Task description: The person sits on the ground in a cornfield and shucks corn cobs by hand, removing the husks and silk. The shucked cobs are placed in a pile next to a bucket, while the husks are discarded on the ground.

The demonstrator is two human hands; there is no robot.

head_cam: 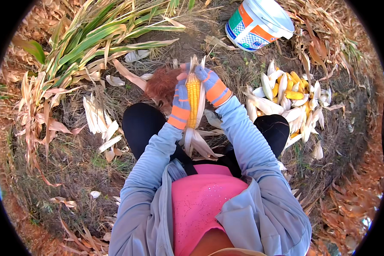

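Between my knees I hold up a yellow corn ear (194, 99), its front kernels bare and pale husk still along its right side and hanging below. My left hand (181, 100), in a grey and orange striped knit glove, wraps the ear's left side. My right hand (212, 84), gloved alike, grips the husk at the tip end. Loose husk leaves (200, 144) droop below the ear's lower end. Behind my left hand lies a clump of reddish-brown corn silk (162, 84), partly covered by the hand.
To the right, corn ears with pale husks (291, 96) form a pile beside my right knee. A white plastic bucket (259, 27) bearing printing leans at the upper right. Green and dry corn stalks (92, 48) lie at upper left; stripped husks (99, 120) lie beside my left knee.
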